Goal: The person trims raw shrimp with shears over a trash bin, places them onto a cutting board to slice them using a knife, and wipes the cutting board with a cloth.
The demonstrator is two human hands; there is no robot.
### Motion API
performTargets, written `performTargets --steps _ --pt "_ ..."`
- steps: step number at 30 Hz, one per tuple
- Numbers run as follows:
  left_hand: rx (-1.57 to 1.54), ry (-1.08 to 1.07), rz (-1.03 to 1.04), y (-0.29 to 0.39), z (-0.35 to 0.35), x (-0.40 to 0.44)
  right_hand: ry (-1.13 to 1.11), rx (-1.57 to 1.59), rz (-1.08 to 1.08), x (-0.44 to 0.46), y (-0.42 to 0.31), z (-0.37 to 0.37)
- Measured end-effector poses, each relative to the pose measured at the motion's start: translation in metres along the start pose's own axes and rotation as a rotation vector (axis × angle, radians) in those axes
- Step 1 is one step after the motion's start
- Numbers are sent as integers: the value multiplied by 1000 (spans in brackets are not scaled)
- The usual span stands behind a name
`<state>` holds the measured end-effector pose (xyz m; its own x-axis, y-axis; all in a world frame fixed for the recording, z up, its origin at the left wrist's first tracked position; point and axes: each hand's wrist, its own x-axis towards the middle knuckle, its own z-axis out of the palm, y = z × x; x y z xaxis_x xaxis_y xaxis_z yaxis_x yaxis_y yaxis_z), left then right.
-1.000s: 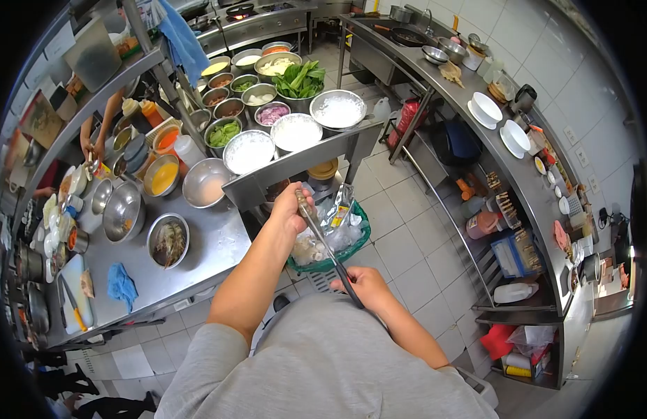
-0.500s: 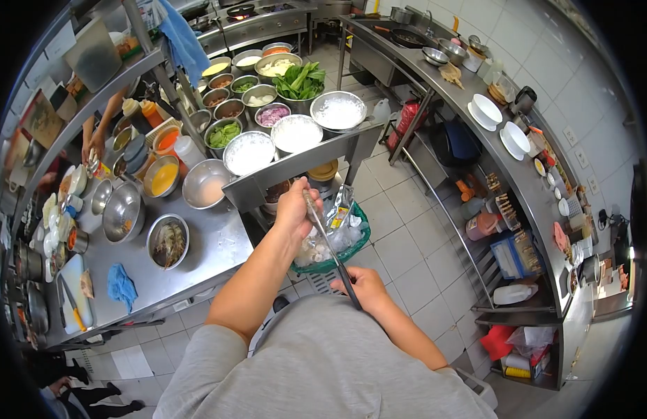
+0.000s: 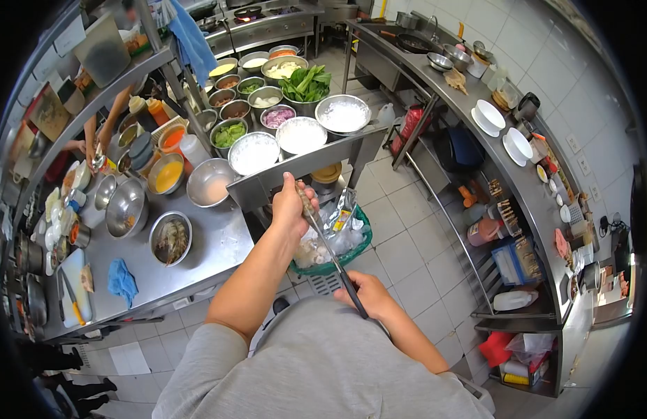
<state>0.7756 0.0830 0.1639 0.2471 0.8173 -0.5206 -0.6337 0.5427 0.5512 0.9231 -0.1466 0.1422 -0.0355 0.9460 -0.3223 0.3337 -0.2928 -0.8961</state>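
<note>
My left hand is closed round a shrimp, its greyish-brown striped body showing past my fingers. Scissors or a similar tool with a black handle and a long metal blade reach up to the shrimp. The handle is gripped in my right hand, near my belly. Below both hands lies a green bin lined with a clear bag of waste. On the steel counter to the left, a metal bowl contains more shrimp.
Bowls of white powder and vegetables stand beyond the steel ledge. A blue cloth and a cutting board with a knife lie at left. Another person's hands are at far left. A shelved counter runs along the right.
The view has shifted slightly. My left hand stays around the shrimp, and my right hand has moved slightly right and down with the tool. The other person's hands have moved.
</note>
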Motion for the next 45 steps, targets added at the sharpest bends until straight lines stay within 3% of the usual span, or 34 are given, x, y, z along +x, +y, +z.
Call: performTargets --steps 8,17,25,29,31,33,45 --pt "136 -146 172 -2 12 -26 43 28 35 7 7 7" --pt "220 -199 355 9 28 -32 55 85 -115 1 3 -3" --pt "443 -324 499 -4 26 -40 28 82 69 -2 -13 -4" --pt "393 -329 438 -5 32 -40 12 238 41 0 -12 -8" --pt "372 -359 516 0 33 -34 30 18 -65 -7 -19 -13" --pt "398 -357 533 6 32 -32 3 45 -65 -12 -22 -15" --pt "523 -359 585 1 27 -35 4 194 80 1 -29 -6"
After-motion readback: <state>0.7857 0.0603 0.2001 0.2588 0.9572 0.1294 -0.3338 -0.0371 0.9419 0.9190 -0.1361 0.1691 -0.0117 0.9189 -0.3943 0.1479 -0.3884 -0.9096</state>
